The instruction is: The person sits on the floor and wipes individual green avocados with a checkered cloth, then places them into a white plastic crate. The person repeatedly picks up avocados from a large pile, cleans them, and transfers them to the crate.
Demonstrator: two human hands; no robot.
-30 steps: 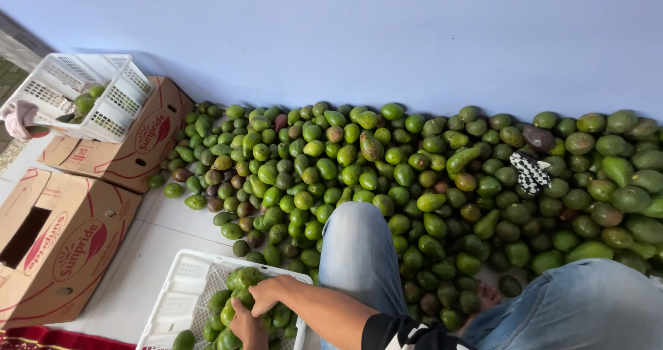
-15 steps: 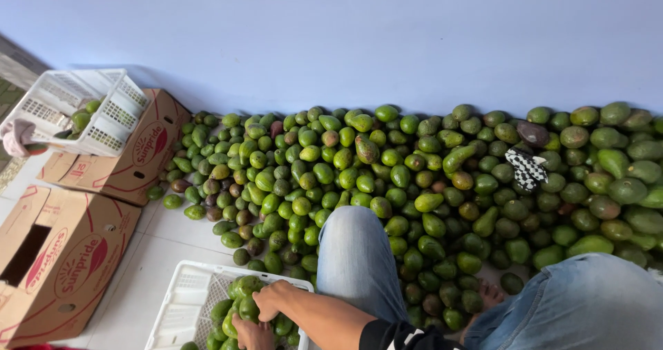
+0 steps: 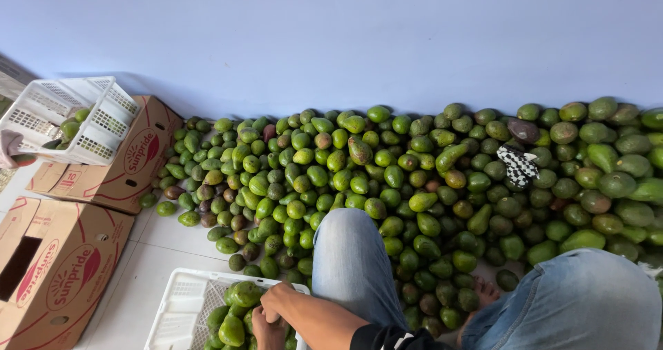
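We are looking down at our own two hands working inside a white plastic crate (image 3: 181, 301) at the bottom edge of the view. The crate's lower part is cut off by the frame, and its left half is showing bare mesh floor, so open room is lying on that side. Our right hand (image 3: 277, 300) is reaching across from the right with its fingers curled down over the green avocados in the crate (image 3: 238, 307); whether they are closing on one fruit we cannot tell. Our left hand (image 3: 268, 330) is sitting just below it, partly cropped, fingers bent among the same fruit, grasp unclear. The avocado nearest the right hand (image 3: 243, 292) is lying on its side, its long axis running roughly left to right.

Our blue-jeaned knee (image 3: 351, 263) is rising just beside the crate, hemming it in on the right. Beyond it a large pile of avocados (image 3: 414, 177) is spreading to the pale blue wall (image 3: 331, 39). White floor tiles (image 3: 162, 243) are staying free between crate and pile. Cardboard boxes (image 3: 62, 267) are standing at the left, one bearing a second white crate (image 3: 65, 118). A black-and-white patterned scrap (image 3: 518, 165), possibly cloth, is lying on the pile.
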